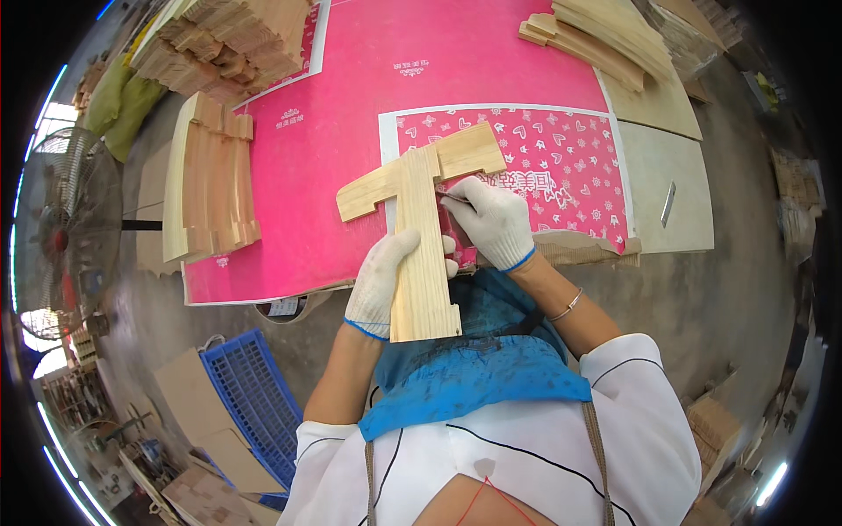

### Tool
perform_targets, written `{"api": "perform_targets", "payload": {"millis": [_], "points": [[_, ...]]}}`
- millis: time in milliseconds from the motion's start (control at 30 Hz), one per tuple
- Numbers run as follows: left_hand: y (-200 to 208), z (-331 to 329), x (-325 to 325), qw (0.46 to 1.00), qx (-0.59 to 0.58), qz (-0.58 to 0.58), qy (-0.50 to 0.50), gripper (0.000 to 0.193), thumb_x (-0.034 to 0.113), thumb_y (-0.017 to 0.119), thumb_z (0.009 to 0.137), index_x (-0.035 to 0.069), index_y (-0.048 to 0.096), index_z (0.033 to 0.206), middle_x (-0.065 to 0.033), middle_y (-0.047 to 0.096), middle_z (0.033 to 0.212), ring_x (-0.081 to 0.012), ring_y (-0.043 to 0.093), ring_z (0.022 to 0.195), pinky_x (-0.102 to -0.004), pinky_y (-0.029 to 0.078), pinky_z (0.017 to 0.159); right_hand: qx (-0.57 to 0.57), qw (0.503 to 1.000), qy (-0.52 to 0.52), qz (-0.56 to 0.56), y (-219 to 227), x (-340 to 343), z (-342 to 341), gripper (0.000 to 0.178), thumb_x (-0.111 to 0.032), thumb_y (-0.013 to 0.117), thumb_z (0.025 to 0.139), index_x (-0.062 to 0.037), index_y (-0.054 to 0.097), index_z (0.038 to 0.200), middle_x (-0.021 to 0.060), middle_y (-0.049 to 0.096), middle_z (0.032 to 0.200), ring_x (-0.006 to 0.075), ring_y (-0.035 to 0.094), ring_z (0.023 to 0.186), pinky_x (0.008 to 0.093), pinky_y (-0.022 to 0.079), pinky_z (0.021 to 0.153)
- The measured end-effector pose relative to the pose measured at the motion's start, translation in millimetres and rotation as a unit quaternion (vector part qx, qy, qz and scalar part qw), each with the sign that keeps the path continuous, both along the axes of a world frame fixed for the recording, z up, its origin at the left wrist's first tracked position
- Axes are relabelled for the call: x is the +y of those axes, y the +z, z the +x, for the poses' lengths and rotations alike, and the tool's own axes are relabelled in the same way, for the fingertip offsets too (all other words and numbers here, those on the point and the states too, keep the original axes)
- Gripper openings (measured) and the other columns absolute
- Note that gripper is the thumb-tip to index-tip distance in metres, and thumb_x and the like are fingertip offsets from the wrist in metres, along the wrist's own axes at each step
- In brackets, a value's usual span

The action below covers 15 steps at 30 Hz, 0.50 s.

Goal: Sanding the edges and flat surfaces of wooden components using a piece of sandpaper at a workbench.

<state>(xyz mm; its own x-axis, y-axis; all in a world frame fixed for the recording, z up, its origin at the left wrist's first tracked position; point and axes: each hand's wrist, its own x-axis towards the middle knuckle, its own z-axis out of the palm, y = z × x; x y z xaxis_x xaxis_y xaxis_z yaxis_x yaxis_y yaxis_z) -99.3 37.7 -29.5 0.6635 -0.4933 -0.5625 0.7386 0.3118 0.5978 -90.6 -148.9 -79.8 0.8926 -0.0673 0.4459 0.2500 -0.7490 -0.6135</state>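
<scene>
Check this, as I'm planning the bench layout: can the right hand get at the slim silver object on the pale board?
Probably yes: nothing tall stands between the right hand and the slim silver object, though the hand seems occupied, pinching a thin dark item.

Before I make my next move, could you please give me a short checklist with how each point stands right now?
1. Left hand gripping the stem of the T-shaped wooden piece: ok, thumb on top and fingers around the far side.
2. White gloves on both hands: ok.
3. What the right hand holds at the inner corner: cannot tell; a thin dark sliver shows by the fingertips.
4. Slim metallic object away from the hands: ok, it lies on the pale board to the right.
5. Stem end within the pink tabletop: not ok, it shows past the near edge, in front of the blue apron.
</scene>
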Motion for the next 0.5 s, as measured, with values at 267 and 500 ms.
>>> {"api": "perform_targets", "payload": {"millis": [267,500], "points": [[-4.1,1.3,-1.6,1.000,-0.017,-0.001,-0.003,0.042,0.029,0.053,0.095,-0.003,0.050,0.122,-0.0175,0.065,0.101,-0.0243,0.068,0.082,-0.0357,0.060,0.067,0.174,0.984,0.024,0.030,32.1,-18.6,17.2,0.029,-0.033,0.069,0.083,-0.0053,0.067,0.093,0.0187,0.067,0.080,0.0347,0.068,0.076,0.0415,0.053,0.066],[-8.9,3.2,2.6,0.999,-0.035,0.004,-0.021,0.043,0.030,0.057,0.094,0.000,0.048,0.123,-0.0158,0.064,0.101,-0.0241,0.068,0.081,-0.0364,0.061,0.063,0.312,0.933,0.169,-0.064,64.2,-29.9,79.5,0.034,-0.033,0.064,0.077,-0.0029,0.071,0.091,0.0208,0.068,0.094,0.0351,0.066,0.090,0.0412,0.054,0.080]]}}
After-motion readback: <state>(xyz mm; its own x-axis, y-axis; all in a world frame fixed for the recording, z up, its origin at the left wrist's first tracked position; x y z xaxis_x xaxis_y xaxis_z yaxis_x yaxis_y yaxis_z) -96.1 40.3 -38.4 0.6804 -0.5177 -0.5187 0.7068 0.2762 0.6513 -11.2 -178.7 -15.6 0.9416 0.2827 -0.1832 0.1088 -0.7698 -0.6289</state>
